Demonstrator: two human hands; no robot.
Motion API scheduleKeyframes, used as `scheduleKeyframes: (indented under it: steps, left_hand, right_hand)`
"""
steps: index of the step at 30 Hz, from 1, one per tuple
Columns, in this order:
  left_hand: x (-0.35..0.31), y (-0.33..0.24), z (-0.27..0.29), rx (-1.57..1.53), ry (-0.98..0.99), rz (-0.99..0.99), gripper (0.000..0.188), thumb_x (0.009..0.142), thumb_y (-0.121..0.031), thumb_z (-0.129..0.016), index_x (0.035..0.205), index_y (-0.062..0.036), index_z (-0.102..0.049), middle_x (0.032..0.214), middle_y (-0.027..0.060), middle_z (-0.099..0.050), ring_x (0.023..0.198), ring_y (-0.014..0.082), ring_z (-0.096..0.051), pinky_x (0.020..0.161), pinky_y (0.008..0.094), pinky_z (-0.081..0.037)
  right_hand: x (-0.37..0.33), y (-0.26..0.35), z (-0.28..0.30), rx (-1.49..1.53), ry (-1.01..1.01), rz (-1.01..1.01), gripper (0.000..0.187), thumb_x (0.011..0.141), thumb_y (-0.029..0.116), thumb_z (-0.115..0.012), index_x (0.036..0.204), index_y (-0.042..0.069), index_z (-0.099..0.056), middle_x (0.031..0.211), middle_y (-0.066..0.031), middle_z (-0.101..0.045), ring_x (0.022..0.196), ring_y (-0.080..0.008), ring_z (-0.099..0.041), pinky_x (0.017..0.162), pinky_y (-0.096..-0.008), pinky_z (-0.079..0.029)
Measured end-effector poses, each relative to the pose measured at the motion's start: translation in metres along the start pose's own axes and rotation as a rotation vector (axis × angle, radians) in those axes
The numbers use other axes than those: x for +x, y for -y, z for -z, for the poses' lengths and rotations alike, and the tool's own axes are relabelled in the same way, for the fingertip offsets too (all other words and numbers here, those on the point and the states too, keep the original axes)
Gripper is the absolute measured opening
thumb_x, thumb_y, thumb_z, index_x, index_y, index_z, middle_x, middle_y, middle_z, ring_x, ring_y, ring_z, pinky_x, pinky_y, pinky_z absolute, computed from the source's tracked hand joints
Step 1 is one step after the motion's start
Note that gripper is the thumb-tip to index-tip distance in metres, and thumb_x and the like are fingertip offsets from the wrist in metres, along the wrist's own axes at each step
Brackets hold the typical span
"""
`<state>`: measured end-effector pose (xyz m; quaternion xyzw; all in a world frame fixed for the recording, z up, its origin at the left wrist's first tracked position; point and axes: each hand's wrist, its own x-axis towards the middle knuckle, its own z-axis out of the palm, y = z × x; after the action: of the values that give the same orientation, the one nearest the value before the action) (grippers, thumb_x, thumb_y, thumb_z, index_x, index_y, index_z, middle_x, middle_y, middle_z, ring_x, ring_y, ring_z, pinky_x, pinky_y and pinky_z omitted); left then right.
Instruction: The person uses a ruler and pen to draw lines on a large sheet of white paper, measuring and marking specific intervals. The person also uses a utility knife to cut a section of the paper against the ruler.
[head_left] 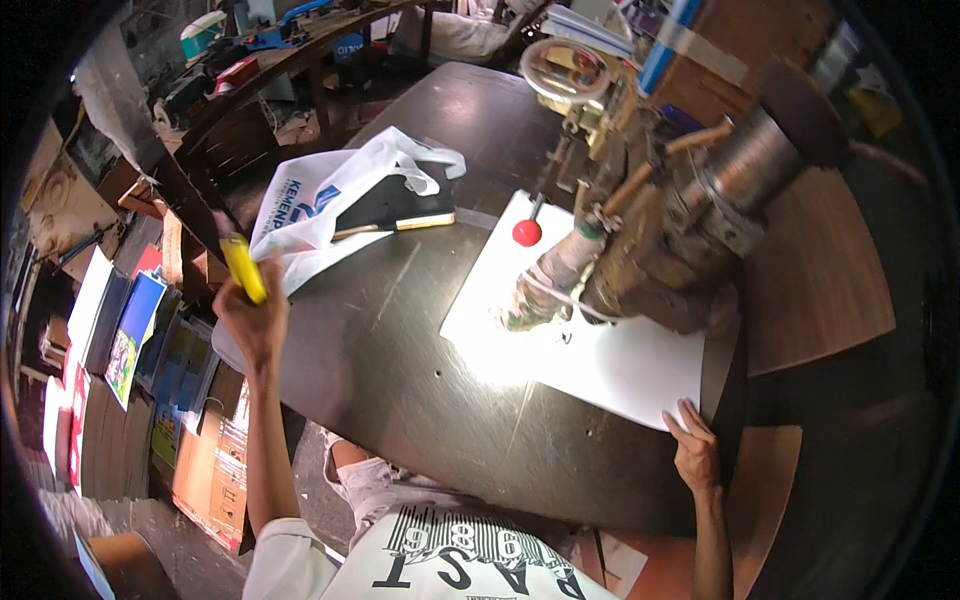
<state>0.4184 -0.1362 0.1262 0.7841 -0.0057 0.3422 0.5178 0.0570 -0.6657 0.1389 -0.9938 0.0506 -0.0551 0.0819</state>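
Note:
Raised off the table's left edge, my left hand (253, 318) is closed around a yellow-handled tool (240, 268). Its upper end is blurred, so I cannot tell its exact kind. My right hand (696, 448) rests with fingers apart on the near right corner of a white sheet (640, 372). That sheet lies on the dark metal table (400, 370), partly hidden under the head of a heavy, worn machine (650, 240). A bright light glares on the sheet's left part. Close to the machine, a red ball knob (527, 233) on a rod hangs over the sheet.
A white plastic bag (310, 210) and a thin light-coloured stick (425, 221) lie at the table's left. A round clear container (565, 70) stands at the back. Stacked books and papers (110, 420) rise at far left, beside a cardboard box (212, 465). A wooden board (820, 270) sits right.

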Motion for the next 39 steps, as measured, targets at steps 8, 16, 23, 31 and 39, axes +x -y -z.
scheduleKeyframes:
  steps: [8,16,23,31,39]
  left_hand:
    - [-0.119,-0.053,0.021,0.216,0.965,-0.358,0.061,0.075,-0.036,-0.09,0.122,-0.0029,-0.071,0.123,0.0155,-0.07,0.12,0.028,-0.063,0.101,0.0444,-0.046]
    - [-0.103,-0.02,0.055,0.305,1.006,-0.31,0.056,0.071,-0.046,-0.089,0.113,-0.0124,-0.077,0.139,0.0149,-0.064,0.146,0.0292,-0.044,0.119,0.0548,-0.026]
    - [-0.109,-0.06,0.08,0.379,0.658,0.125,0.032,0.078,-0.026,-0.088,0.076,0.0006,-0.07,0.074,0.0134,-0.073,0.07,0.0227,-0.072,0.068,0.0366,-0.054]
    - [-0.16,-0.13,0.083,0.041,0.977,0.441,0.035,0.084,-0.018,-0.081,0.104,0.0089,-0.069,0.074,0.0187,-0.07,0.063,0.0211,-0.068,0.061,0.0378,-0.056]
    - [-0.172,-0.153,0.027,-0.245,1.71,0.006,0.058,0.079,-0.024,-0.088,0.122,0.0024,-0.059,0.11,0.0243,-0.067,0.103,0.0335,-0.07,0.086,0.0443,-0.056]
  right_hand:
    - [-0.047,0.032,0.021,0.301,0.07,0.045,0.059,0.071,-0.021,-0.052,0.108,0.014,-0.081,0.138,-0.0197,-0.063,0.139,-0.0394,-0.05,0.118,-0.0449,-0.04]
    - [0.047,0.052,0.008,0.353,0.126,0.094,0.049,0.074,-0.014,-0.055,0.111,0.009,-0.077,0.129,-0.0182,-0.068,0.125,-0.036,-0.061,0.099,-0.0363,-0.053]
    - [0.169,0.035,-0.044,0.452,-0.204,-0.001,0.029,0.086,0.004,-0.069,0.114,0.009,-0.073,0.104,-0.014,-0.075,0.096,-0.0281,-0.072,0.081,-0.0368,-0.057]
    - [0.116,0.193,-0.022,0.786,0.54,0.152,0.038,0.092,0.025,-0.078,0.12,0.001,-0.071,0.1,-0.0175,-0.077,0.087,-0.0217,-0.075,0.077,-0.0329,-0.06]
    - [0.025,0.206,-0.013,1.62,0.125,-0.439,0.049,0.103,0.03,-0.063,0.141,0.0,-0.053,0.125,-0.015,-0.064,0.116,-0.0215,-0.063,0.099,-0.0375,-0.052]
